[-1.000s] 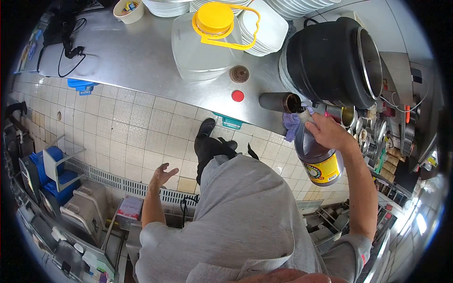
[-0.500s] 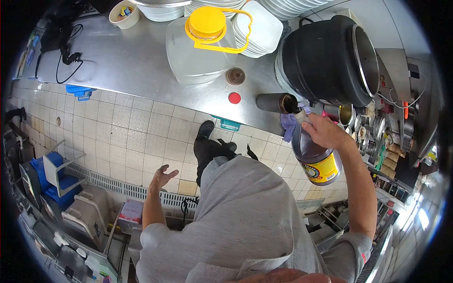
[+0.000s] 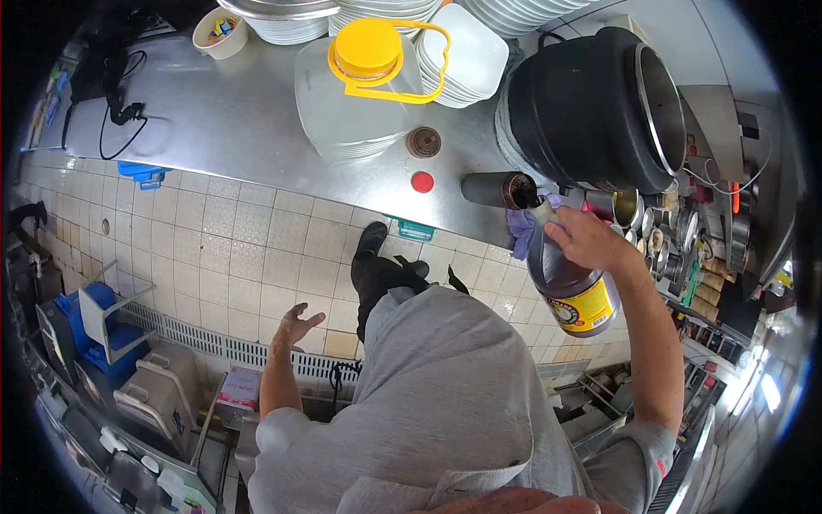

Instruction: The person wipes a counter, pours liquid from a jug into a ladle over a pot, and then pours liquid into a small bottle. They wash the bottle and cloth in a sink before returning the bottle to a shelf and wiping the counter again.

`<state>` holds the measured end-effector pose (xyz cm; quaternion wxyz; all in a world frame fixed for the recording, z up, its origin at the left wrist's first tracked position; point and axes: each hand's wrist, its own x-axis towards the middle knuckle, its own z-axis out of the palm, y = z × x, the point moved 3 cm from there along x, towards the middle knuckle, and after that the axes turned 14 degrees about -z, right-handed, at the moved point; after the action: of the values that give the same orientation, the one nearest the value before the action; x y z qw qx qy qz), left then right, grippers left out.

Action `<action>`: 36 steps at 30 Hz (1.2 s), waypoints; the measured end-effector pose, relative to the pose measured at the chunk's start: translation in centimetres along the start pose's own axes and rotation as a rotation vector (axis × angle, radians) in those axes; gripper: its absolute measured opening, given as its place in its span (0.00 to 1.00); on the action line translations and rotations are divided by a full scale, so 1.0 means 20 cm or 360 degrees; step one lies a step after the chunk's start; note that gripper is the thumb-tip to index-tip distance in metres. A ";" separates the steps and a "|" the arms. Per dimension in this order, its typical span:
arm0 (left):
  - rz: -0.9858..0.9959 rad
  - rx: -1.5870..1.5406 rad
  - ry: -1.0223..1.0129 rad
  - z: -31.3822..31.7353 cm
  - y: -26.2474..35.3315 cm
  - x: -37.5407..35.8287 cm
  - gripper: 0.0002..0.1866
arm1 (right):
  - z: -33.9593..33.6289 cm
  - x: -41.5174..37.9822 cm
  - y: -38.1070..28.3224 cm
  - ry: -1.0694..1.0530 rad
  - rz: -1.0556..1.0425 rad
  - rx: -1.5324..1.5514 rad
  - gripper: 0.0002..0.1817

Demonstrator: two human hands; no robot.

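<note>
My right hand (image 3: pixel 591 238) is wrapped round the neck of a large bottle (image 3: pixel 575 295) with a yellow label. The bottle is tilted, and dark liquid shows at its mouth, which meets the open top of a dark grey squeeze bottle (image 3: pixel 492 188) at the counter's edge. My left hand (image 3: pixel 300 325) hangs over the floor with fingers apart, holding nothing. A brown nozzle cap (image 3: pixel 424 142) and a red cap (image 3: pixel 422 182) lie on the counter. A purple cloth (image 3: pixel 520 230) is partly hidden behind the bottles.
The steel counter (image 3: pixel 223 111) carries a large clear jug with a yellow cap (image 3: pixel 366 50), stacked white plates (image 3: pixel 462 56), a small tub (image 3: pixel 220 38) and a large black pot (image 3: pixel 582 111). Blue chairs (image 3: pixel 107 325) and grey bins (image 3: pixel 154 394) stand at the lower left.
The view has shifted slightly, moving the counter items a little to the left. My right hand keeps its grip on the tilted bottle, and my left hand remains open.
</note>
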<state>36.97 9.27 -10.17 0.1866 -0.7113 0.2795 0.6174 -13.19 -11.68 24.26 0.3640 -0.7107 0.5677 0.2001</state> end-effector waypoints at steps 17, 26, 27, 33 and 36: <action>0.0914 0.0161 -0.0564 0.00 1.01 -0.68 0.19 | 0.14 -0.30 0.01 0.0821 -0.0099 0.0370 0.17; 0.1698 0.0539 -0.1189 0.70 1.79 -1.25 0.13 | 0.70 -0.69 0.09 0.1646 0.0389 0.0846 0.18; 0.1871 0.0723 -0.1045 0.80 1.81 -1.30 0.12 | 0.78 -0.74 0.08 0.1770 0.0448 0.0916 0.18; 0.2159 0.1349 -0.0997 1.33 1.82 -1.39 0.07 | 1.27 -0.94 0.00 0.2410 0.1000 0.1183 0.19; 0.2429 0.1680 -0.0922 1.54 1.74 -1.52 0.10 | 1.51 -0.96 0.01 0.2737 0.1247 0.1113 0.19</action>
<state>-11.15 6.16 17.37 0.0926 0.0159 0.8498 0.5186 -14.85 23.49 17.81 -0.0724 -0.2304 0.8582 -0.4529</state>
